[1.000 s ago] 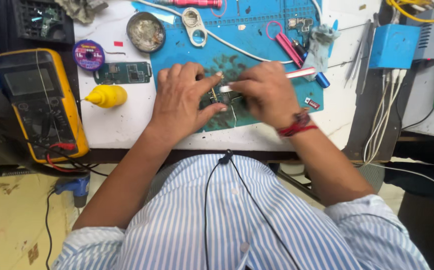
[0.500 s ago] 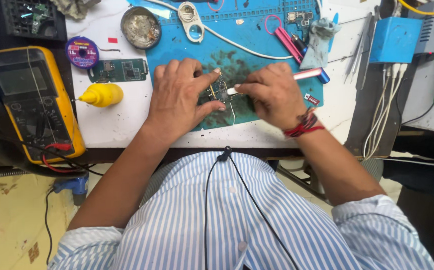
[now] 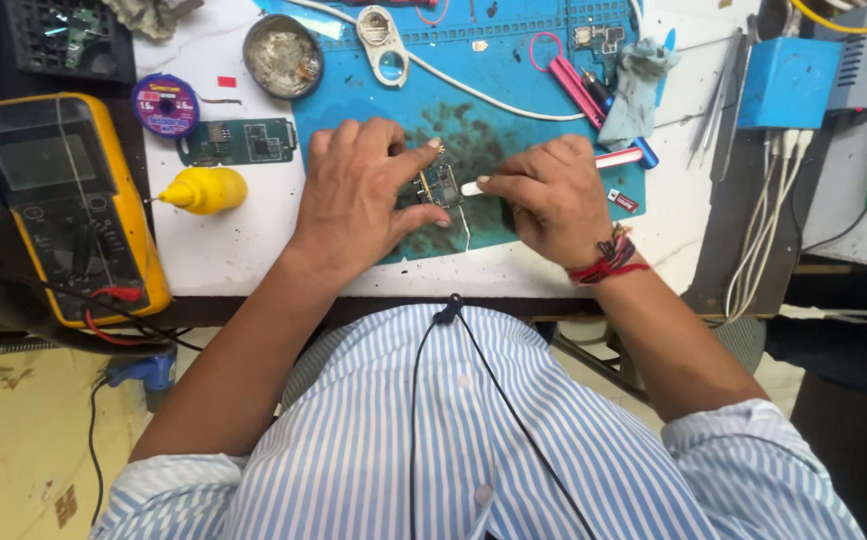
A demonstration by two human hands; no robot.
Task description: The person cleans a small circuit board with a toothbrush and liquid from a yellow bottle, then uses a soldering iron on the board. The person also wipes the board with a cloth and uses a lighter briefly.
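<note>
A blue work mat (image 3: 513, 70) is spread across the white bench (image 3: 223, 250), and a yellow multimeter (image 3: 73, 200) is laid at its left edge. Near the mat's front, a small circuit board (image 3: 440, 185) is pinned flat under the left hand (image 3: 358, 195), whose forefinger and thumb are pinched around it. A white-tipped brush (image 3: 553, 172) is gripped by the right hand (image 3: 553, 200), fingers curled tight, its tip touching the board. If too much pressure were applied, the board could be slid loose or tiny parts dislodged.
</note>
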